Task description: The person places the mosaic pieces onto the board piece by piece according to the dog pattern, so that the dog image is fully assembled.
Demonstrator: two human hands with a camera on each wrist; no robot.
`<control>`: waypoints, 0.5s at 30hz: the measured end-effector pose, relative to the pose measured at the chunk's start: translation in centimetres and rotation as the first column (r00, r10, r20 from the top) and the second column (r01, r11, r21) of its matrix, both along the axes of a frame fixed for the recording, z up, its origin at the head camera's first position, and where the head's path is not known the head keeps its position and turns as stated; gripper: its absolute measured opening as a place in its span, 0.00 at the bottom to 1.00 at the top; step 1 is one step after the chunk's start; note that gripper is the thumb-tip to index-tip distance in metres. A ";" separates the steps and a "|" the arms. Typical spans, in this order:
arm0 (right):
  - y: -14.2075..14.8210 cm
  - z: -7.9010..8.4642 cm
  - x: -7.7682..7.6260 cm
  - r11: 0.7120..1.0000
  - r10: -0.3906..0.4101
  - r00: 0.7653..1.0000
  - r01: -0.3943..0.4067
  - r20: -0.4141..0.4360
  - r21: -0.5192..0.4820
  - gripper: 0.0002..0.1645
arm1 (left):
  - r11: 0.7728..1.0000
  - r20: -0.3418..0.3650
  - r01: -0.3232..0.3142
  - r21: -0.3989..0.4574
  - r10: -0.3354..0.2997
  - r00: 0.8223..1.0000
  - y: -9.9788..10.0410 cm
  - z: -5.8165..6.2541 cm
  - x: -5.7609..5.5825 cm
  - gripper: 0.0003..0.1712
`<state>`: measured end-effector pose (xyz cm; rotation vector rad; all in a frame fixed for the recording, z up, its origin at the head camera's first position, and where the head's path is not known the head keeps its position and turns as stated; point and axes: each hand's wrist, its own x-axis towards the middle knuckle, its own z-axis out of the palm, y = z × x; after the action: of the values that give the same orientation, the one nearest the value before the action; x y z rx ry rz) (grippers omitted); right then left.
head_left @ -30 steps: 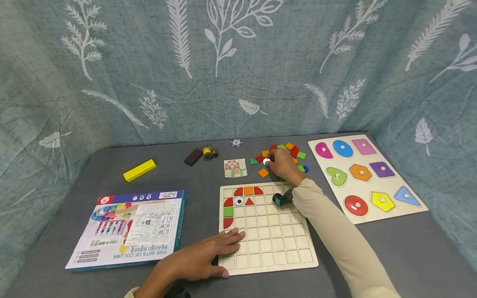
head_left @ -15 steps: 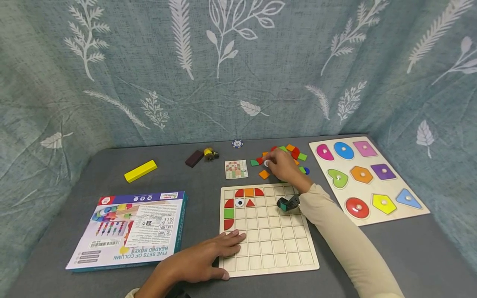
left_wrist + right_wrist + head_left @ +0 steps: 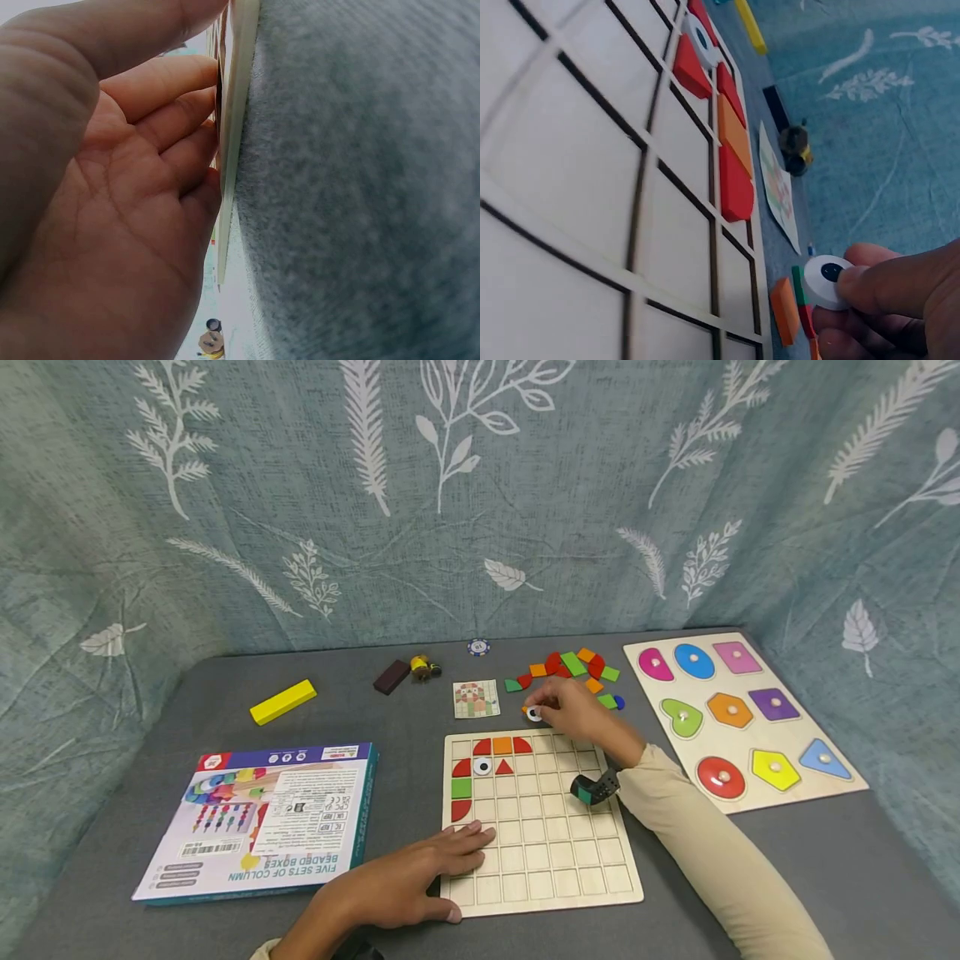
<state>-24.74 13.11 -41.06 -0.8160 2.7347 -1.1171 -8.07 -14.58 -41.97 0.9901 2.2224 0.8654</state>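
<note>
Between thumb and fingers, my right hand (image 3: 573, 710) pinches a round white eye piece (image 3: 827, 281) with a black pupil, just beyond the far edge of the wooden grid board (image 3: 551, 860). An orange square (image 3: 784, 310) lies close by it. My left hand (image 3: 412, 872) rests on the board's near left corner, fingers extended on top and thumb at the front edge. Set in the board's upper left cells are another eye piece (image 3: 482, 767), a red triangle (image 3: 504, 767), an orange square (image 3: 501, 745), a green square (image 3: 461, 788) and several red quarter-round pieces (image 3: 461, 810).
Loose coloured pieces (image 3: 573, 663) lie behind the right hand. A pattern card (image 3: 476, 699) sits behind the board. Right stands a knobbed shape puzzle (image 3: 738, 718); left, a boxed bead set (image 3: 262, 822) and a yellow block (image 3: 282, 702). A dark block (image 3: 392, 677) and poker chip (image 3: 477, 647) lie farther back.
My right hand has drawn back from the loose pieces toward the board, carrying the eye piece. The left hand stays where it was on the board.
</note>
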 end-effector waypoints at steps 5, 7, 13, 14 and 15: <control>0.1 -0.2 0.7 0.998 0.069 0.997 -0.069 -0.039 -0.005 0.08 | 1.000 -0.001 0.004 0.007 -0.004 1.000 0.0 0.0 0.0 0.38; 0.2 -0.3 0.9 0.994 0.105 0.994 -0.106 -0.031 -0.012 0.08 | 1.000 -0.007 0.006 0.009 -0.005 1.000 0.0 -0.1 0.0 0.38; 0.1 -0.2 1.7 0.985 0.174 0.984 -0.174 0.022 -0.007 0.07 | 1.000 0.002 -0.002 0.000 0.002 1.000 -0.1 -0.1 0.0 0.38; 0.1 -0.2 1.8 0.982 0.186 0.982 -0.186 0.020 -0.005 0.07 | 1.000 0.002 -0.003 -0.002 0.003 1.000 -0.1 0.0 0.0 0.38; 0.0 -0.3 1.9 0.982 0.190 0.981 -0.191 0.021 0.000 0.07 | 1.000 0.002 -0.003 -0.002 0.003 1.000 -0.1 0.0 0.0 0.38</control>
<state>-22.82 13.16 -41.32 -1.0337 2.5740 -1.0768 -8.10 -14.67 -42.02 0.9843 2.2238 0.8646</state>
